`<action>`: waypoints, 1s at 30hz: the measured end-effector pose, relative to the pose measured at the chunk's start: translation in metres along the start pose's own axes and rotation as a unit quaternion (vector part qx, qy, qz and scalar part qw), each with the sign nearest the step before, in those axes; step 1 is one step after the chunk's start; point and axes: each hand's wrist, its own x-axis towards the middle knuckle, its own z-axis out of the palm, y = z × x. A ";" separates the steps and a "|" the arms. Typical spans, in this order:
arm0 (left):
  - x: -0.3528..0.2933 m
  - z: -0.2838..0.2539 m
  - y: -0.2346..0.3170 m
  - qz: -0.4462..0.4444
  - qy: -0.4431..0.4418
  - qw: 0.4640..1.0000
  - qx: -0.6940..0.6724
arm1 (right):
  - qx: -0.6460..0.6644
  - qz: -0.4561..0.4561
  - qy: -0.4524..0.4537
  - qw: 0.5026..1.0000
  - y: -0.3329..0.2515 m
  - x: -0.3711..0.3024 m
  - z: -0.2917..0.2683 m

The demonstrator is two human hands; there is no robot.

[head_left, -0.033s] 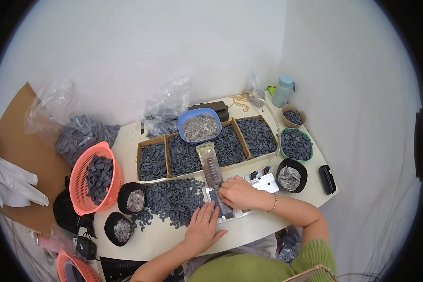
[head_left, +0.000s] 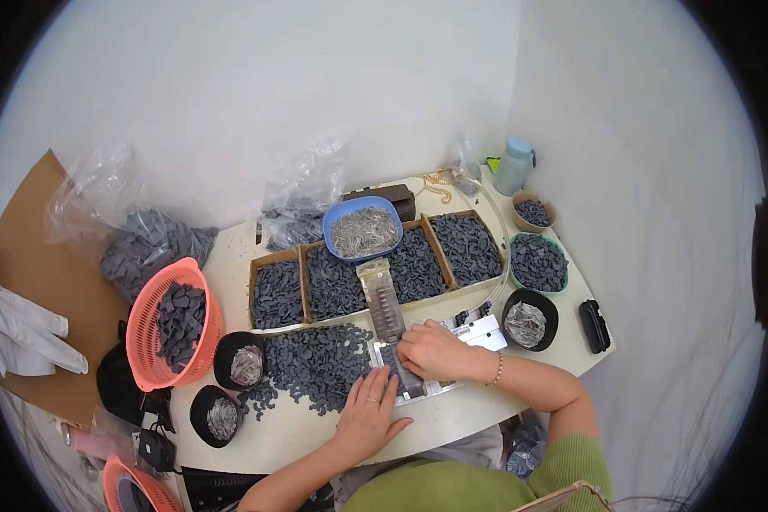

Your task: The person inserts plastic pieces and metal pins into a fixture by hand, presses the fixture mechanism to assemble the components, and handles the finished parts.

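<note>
We seem to be arranging dark pieces (head_left: 411,386) in the metal tray (head_left: 437,389) on the table (head_left: 452,422). Our left hand (head_left: 368,416) spreads against the tray's edge; our right hand (head_left: 433,352) curls over it — whether it grips, we cannot tell. Next probably calls for careful lining-up.
</note>
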 end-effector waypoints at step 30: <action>0.002 -0.011 -0.050 -0.086 0.054 0.995 -0.010 | 0.132 0.158 0.251 0.946 0.038 0.075 -0.030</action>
